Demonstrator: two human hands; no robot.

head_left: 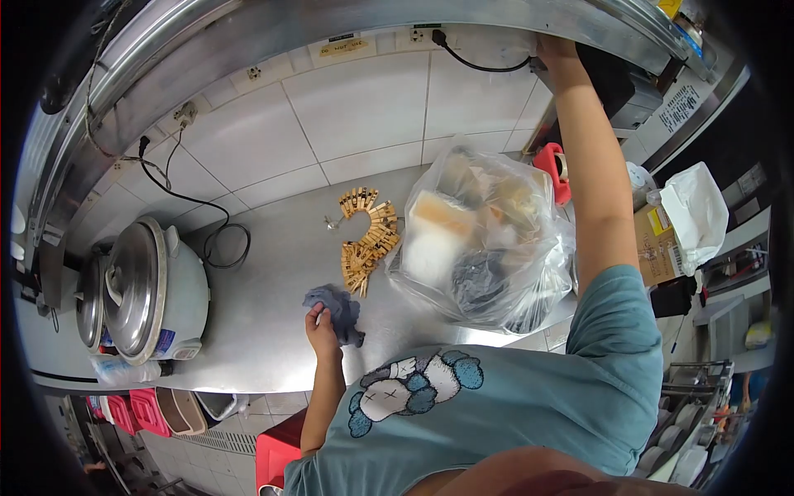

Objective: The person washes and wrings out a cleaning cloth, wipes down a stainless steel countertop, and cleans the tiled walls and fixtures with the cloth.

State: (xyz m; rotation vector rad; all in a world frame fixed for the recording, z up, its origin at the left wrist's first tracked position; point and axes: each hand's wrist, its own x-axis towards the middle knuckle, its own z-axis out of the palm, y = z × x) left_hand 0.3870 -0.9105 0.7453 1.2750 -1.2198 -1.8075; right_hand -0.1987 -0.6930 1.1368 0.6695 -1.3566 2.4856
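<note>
My left hand point(319, 331) pinches a crumpled grey-blue cloth point(341, 312) above the front part of the steel counter point(273, 331). Just beyond the cloth lies a curved bunch of wooden clothespins point(370, 240) with dark marks on them. With the arm stretched far up, my right hand point(556, 50) reaches beneath the edge of the metal shelf point(364, 18). Its fingers are hidden there, close to a black power cord point(488, 68). A large clear plastic bag point(488, 240) filled with mixed items stands between my two arms.
Two lidded cookers, the nearer a large rice cooker point(157, 289), stand at the left end. A loose black cable point(227, 217) trails from the wall. Right of the bag are a red container point(552, 172) and a cardboard box point(657, 244). Red bins point(149, 411) sit below the counter.
</note>
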